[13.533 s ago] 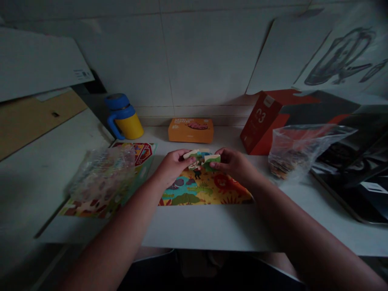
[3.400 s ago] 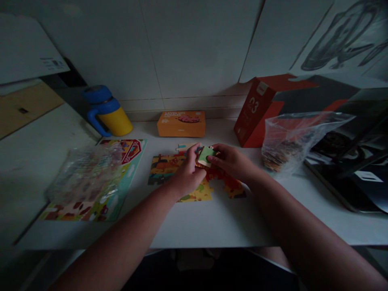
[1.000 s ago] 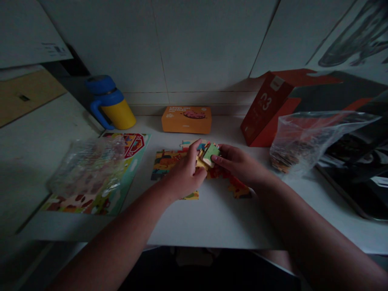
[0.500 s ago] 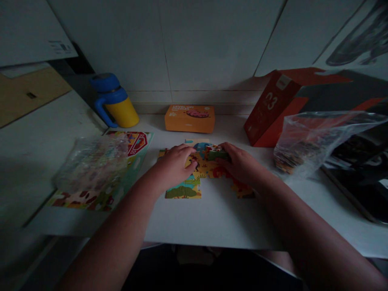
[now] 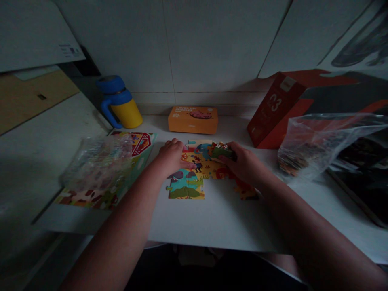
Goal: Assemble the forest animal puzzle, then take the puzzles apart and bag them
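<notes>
A partly joined jigsaw puzzle (image 5: 209,167) with cartoon animals lies on the white table. My left hand (image 5: 173,157) rests at its left edge, thumb stretched over the puzzle and apart from the other fingers, with nothing visible in its grasp. On the puzzle's right side, my right hand (image 5: 242,161) grips green and red puzzle pieces (image 5: 220,152) between thumb and fingers, raised a little above the joined part. How many pieces it holds I cannot tell. Part of the puzzle's right side is hidden beneath that hand.
An orange puzzle box (image 5: 193,120) stands behind the puzzle. At left are a blue and yellow flask (image 5: 124,106) and a farm picture sheet (image 5: 141,155) under clear plastic packaging (image 5: 100,161). Rightward, a red box (image 5: 273,109) stands behind a plastic bag (image 5: 298,155) of pieces.
My left hand has drawn back leftward, uncovering more of the puzzle's left part. My right hand keeps the puzzle pieces, now tilted somewhat differently. The view has shifted slightly.
</notes>
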A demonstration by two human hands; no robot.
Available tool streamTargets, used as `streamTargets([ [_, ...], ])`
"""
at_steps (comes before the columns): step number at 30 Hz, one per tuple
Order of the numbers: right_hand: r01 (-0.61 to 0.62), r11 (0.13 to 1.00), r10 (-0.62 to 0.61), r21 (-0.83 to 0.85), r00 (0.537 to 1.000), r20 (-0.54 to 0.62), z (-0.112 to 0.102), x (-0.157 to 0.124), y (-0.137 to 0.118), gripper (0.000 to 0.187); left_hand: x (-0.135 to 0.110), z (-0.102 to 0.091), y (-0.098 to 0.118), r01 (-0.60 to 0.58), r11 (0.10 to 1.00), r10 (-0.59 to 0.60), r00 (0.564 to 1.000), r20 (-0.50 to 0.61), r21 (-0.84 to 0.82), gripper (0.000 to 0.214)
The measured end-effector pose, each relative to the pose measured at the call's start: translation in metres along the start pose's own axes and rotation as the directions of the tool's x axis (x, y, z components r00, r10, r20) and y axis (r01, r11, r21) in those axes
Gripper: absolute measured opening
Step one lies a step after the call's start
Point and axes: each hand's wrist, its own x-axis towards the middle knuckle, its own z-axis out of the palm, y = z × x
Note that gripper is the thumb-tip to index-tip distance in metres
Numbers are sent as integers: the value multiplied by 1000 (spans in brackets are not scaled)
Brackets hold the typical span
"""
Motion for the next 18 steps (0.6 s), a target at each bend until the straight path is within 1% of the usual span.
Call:
streamTargets([
  [4,5,1000,-5,21,1000,6,-1,-1,-2,28,0,-4,6,54,998,-54,999,4,-33,61],
  [7,9,999,-9,35,1000,3,-2,-1,-2,28,-3,-5,10,86,988,-88,996,-6,-131,63],
  [10,14,1000,-14,26,1000,10,-1,-1,-1,29,-8,-6,10,44,970,-53,998,-29,-241,55],
  [13,0,1000,-1,10,1000,28,-2,-1,-2,29,-13,-6,8,-9,962,-10,998,-70,-272,52],
  [15,-1,999,-1,36,1000,31,-3,-1,-5,28,-14,-7,7,-33,958,18,998,-57,-285,46],
  [18,11,991,-19,136,998,61,-3,-4,-12,27,-14,-11,7,-51,949,48,999,-17,-312,32],
])
